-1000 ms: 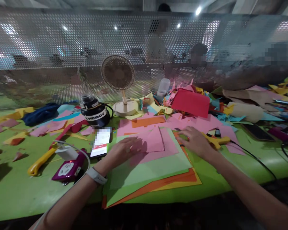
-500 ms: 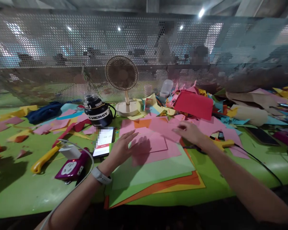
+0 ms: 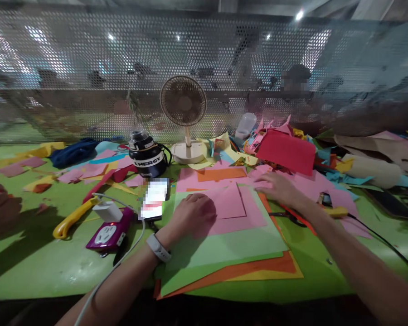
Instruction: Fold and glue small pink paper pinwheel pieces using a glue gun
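A stack of coloured sheets lies in front of me, with a light green sheet (image 3: 245,244) over orange and yellow ones. My left hand (image 3: 195,210) rests on the pink paper (image 3: 229,206) on top, its fingers curled down and closed at the paper's left part; the fingertips are partly hidden. A pointed pink flap stands slightly raised beside it. To the right, my right hand (image 3: 277,188) hovers by the stack's right edge near pink paper pieces, its fingers stretched out and apart. Black-handled scissors (image 3: 294,218) lie partly under my right forearm.
Behind the stack stand a beige fan (image 3: 183,100) and a black bottle (image 3: 148,156). A lit phone (image 3: 155,199), a purple power strip (image 3: 109,233) with a white cable and a yellow-handled tool (image 3: 66,224) are left. A yellow glue gun (image 3: 335,212) lies right. Another person's hand (image 3: 2,210) shows far left.
My left hand has come down onto the pink paper and its fingers have curled. The loose pink sheet by my right hand has left the stack, and that hand's fingers have spread.
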`<state>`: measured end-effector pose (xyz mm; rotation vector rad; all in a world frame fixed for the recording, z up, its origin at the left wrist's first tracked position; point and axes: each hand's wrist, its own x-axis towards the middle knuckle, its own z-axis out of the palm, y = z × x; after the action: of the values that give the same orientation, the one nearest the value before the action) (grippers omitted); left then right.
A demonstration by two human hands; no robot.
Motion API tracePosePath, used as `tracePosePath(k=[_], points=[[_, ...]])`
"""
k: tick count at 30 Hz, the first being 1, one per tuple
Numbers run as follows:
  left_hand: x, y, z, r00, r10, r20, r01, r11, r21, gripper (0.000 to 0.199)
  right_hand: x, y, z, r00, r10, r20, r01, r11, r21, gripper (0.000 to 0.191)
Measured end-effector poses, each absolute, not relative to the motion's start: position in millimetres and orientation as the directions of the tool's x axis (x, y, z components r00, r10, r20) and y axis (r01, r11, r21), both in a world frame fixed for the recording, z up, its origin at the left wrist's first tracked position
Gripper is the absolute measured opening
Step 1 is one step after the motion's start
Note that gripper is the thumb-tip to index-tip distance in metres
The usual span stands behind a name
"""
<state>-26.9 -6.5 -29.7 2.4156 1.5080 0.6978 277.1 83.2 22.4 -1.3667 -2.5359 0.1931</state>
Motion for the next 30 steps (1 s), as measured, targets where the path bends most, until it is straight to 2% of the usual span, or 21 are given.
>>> tracePosePath(k=[3, 6, 8, 11, 15, 17, 18, 20, 22, 24, 26, 30], points=[[-31.8, -7.2, -34.7, 0.31, 0.925, 0.221, 0.843, -0.375, 0.385, 0.045, 217.6, 91.9, 11.4, -0.76, 0.636, 0.135, 0.579, 0.756, -0.304, 0.028], [-34.4, -7.9, -36.2, 0.33, 0.921, 0.207, 0.845, -0.386, 0.37, 0.055, 183.9, 100.3, 2.4, -0.867, 0.495, 0.06, 0.446, 0.824, -0.35, 0.037], [-34.7, -7.3, -35.9, 0.335, 0.914, 0.227, 0.839, -0.399, 0.37, 0.056, 175.6, 104.4, -0.2, -0.866, 0.499, -0.003, 0.464, 0.802, -0.377, 0.037], [-35.3, -5.2, -34.3, 0.276, 0.91, 0.31, 0.833, -0.388, 0.396, 0.048, 177.0, 107.3, 1.6, -0.817, 0.573, -0.064, 0.544, 0.73, -0.414, 0.02], [-38.4, -3.6, -30.5, 0.12, 0.897, 0.425, 0.766, -0.356, 0.535, 0.048, 191.0, 104.2, 10.8, -0.75, 0.659, -0.059, 0.609, 0.653, -0.451, 0.019], [-38.4, -3.9, -28.2, -0.006, 0.897, 0.442, 0.687, -0.317, 0.654, 0.055, 197.4, 97.7, 17.2, -0.686, 0.727, -0.029, 0.631, 0.574, -0.522, 0.024], [-37.3, -4.3, -26.9, -0.072, 0.905, 0.42, 0.624, -0.288, 0.727, 0.059, 199.2, 92.7, 20.2, -0.638, 0.77, -0.009, 0.618, 0.506, -0.602, 0.028], [-32.3, -5.6, -23.6, -0.144, 0.939, 0.313, 0.443, -0.222, 0.869, 0.064, 198.5, 79.2, 24.9, -0.528, 0.849, -0.014, 0.507, 0.302, -0.807, 0.036], [-24.4, -7.6, -19.5, -0.102, 0.981, 0.165, 0.228, -0.139, 0.964, 0.059, 192.2, 62.9, 26.2, -0.465, 0.881, -0.091, 0.334, 0.079, -0.939, 0.043], [-15.8, -10.0, -15.0, -0.014, 1.0, 0.028, 0.055, -0.027, 0.998, 0.049, 182.9, 47.4, 23.8, -0.474, 0.867, -0.155, 0.241, -0.041, -0.97, 0.047], [-9.2, -11.7, -11.1, 0.036, 0.997, -0.061, -0.073, 0.064, 0.995, 0.04, 175.2, 35.9, 19.4, -0.492, 0.855, -0.164, 0.202, -0.071, -0.977, 0.047], [-7.8, -10.3, -5.9, 0.009, 0.995, -0.098, -0.209, 0.098, 0.973, 0.04, 179.9, 25.6, 12.5, -0.503, 0.84, -0.201, 0.244, -0.085, -0.966, 0.045]])
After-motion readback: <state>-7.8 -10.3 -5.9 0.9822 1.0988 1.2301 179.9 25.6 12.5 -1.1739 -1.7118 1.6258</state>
